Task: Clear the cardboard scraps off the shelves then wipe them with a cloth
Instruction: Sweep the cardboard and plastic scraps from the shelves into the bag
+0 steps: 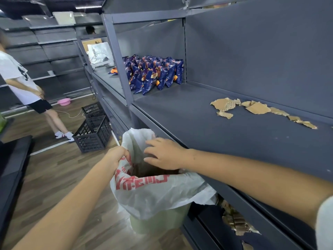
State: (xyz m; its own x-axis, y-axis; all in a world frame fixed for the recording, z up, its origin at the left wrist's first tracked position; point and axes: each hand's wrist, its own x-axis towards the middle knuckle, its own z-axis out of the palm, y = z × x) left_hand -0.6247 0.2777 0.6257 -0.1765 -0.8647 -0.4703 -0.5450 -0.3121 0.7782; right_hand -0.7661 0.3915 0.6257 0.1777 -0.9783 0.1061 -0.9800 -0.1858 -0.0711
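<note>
The white plastic bag with red print (153, 192) drapes over the pale green bin (155, 222), hiding most of it; what lies in the bag's dark mouth cannot be told. The left grip (117, 156) has its fingertips buried in the bag's rim. Brown cardboard pieces (234, 221) lower down sit half hidden beneath the grey metal shelf (198, 123) above them.

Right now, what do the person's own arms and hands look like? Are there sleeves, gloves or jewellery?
The left hand and right hand are bare: no gloves, rings or watch show. Both forearms are uncovered. Only the right arm shows clothing, a pale short sleeve at the picture's lower right.
</note>
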